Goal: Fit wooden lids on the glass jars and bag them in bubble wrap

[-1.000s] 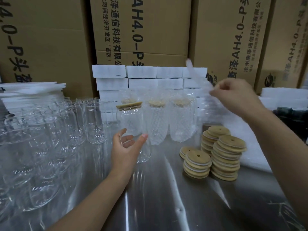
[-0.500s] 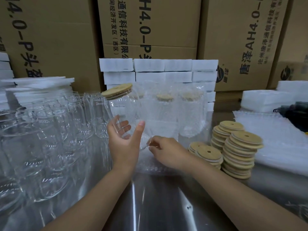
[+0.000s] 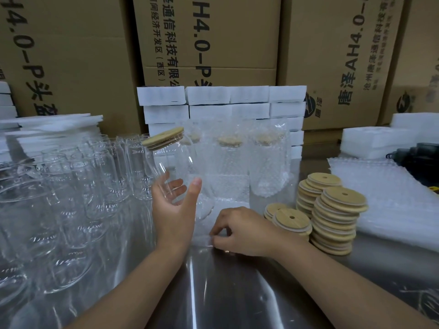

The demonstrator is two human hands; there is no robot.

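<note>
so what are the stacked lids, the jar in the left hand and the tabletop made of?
Stacked lids: pale matte wood, maybe bamboo; grain shows.
Jar in the left hand: clear glossy glass; fingers visible through it.
Tabletop: likely brushed stainless steel; streaked reflections.

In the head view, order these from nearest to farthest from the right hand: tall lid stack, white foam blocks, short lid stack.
1. Short lid stack, just beside the right hand, on its right side.
2. Tall lid stack, further to the right.
3. White foam blocks, stacked at the far back.
</note>
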